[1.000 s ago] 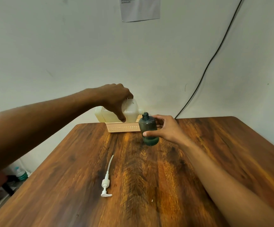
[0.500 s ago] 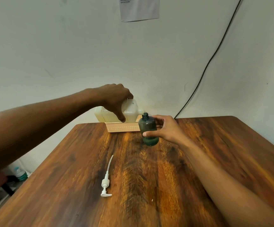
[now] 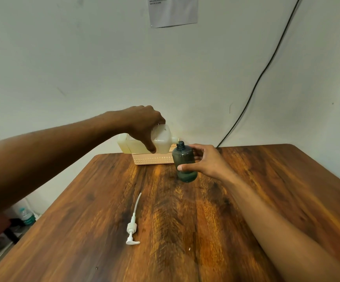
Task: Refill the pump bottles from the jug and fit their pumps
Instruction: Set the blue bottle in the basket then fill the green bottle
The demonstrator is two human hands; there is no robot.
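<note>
Jug tipped on its side in our left hand, fingers clamped over its top, spout at the open neck of the bottle our right hand grips upright on the table, pump lying near us.

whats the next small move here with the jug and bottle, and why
Probably tip the jug a little further, keeping its spout over the bottle mouth. The left hand holds the jug on its side with the spout right at the open neck, and the right hand steadies the upright bottle, which looks only partly filled. The pump lies loose on the table, so fitting comes later.
</note>
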